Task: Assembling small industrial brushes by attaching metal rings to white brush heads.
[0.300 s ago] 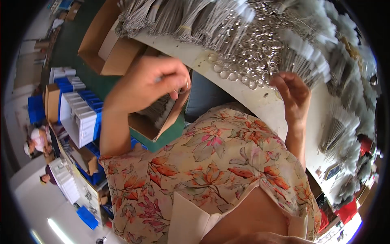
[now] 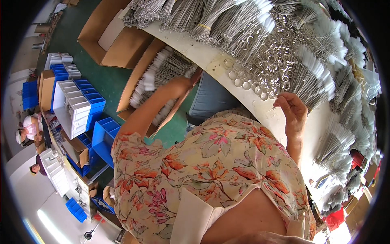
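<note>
My left hand (image 2: 183, 84) hangs low over the right side of an open cardboard box (image 2: 136, 83); its fingers are hidden from me. Thin wire brushes (image 2: 170, 65) with white bristle ends lie packed in that box. My right hand (image 2: 293, 107) is above the table edge beside a heap of metal rings (image 2: 264, 61), thumb and forefinger pressed together. Whatever it pinches is too small to make out. Several loose rings (image 2: 246, 85) lie in a row along the near side of the heap.
The pale table (image 2: 252, 106) carries banded bundles of wire brushes (image 2: 207, 24) at the back and more brushes (image 2: 335, 142) on the right. Another open cardboard box (image 2: 126, 51) stands at left. Blue and white bins (image 2: 77, 107) stand farther left, with two people beyond.
My left hand has dropped from in front of me down to the brush box. My right hand has shifted slightly down and right, off the rings. The view has tilted a little.
</note>
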`<state>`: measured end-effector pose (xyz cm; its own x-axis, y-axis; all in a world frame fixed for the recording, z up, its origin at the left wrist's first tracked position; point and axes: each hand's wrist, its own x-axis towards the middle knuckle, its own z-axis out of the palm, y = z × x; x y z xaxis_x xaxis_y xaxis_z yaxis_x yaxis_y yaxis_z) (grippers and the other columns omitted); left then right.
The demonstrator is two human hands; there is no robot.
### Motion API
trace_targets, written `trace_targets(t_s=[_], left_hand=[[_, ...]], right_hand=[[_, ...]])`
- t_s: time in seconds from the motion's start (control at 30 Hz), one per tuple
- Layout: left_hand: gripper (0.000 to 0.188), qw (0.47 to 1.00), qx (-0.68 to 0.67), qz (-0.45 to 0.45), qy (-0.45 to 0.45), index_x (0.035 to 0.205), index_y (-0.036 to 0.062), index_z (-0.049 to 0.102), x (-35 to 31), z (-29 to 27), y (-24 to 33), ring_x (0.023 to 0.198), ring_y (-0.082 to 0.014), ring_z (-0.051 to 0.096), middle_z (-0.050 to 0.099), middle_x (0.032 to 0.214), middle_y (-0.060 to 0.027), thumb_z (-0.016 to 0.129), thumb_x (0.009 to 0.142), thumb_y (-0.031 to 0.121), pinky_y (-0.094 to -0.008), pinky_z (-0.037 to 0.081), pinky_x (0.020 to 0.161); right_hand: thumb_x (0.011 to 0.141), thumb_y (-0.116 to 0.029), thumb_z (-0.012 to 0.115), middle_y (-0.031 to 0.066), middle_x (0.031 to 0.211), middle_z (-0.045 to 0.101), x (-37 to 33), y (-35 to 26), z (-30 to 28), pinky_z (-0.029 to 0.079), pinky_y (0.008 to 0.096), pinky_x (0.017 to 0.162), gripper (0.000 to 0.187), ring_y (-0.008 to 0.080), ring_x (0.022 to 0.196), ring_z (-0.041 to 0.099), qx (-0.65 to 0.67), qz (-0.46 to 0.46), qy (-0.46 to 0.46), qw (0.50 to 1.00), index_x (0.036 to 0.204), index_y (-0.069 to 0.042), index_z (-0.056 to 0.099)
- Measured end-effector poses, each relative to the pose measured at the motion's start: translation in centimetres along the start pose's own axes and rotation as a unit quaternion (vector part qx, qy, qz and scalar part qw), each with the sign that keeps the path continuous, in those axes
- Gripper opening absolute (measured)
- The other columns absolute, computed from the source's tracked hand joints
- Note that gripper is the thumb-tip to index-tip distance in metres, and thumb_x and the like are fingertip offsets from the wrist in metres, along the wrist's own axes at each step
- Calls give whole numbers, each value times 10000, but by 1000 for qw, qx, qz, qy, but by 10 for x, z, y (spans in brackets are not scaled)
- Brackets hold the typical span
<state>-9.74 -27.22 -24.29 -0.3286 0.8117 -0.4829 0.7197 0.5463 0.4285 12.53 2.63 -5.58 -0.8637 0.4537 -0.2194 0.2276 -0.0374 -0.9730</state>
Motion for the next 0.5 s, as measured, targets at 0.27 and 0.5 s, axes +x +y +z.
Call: trace_targets(t_s=[0.27, 0.5], left_hand=[[280, 963, 253, -54, 79, 1064, 62, 584, 90, 41, -104, 1090, -307, 490, 514, 1176, -152, 520, 813, 168, -474, 431, 838], [312, 965, 124, -229, -14, 1166, 35, 530, 67, 120, -113, 874, -292, 607, 555, 1127, -154, 504, 872, 135, -375, 530, 699]], right_hand=[[833, -43, 600, 54, 788, 611, 0, 4, 4, 460, 234, 701, 116, 107, 732, 568, -2, 5, 31, 1000, 919, 35, 604], [827, -46, 604, 52, 778, 618, 7, 3, -6, 460, 223, 684, 113, 98, 733, 574, -4, 17, 15, 1000, 912, 29, 609]])
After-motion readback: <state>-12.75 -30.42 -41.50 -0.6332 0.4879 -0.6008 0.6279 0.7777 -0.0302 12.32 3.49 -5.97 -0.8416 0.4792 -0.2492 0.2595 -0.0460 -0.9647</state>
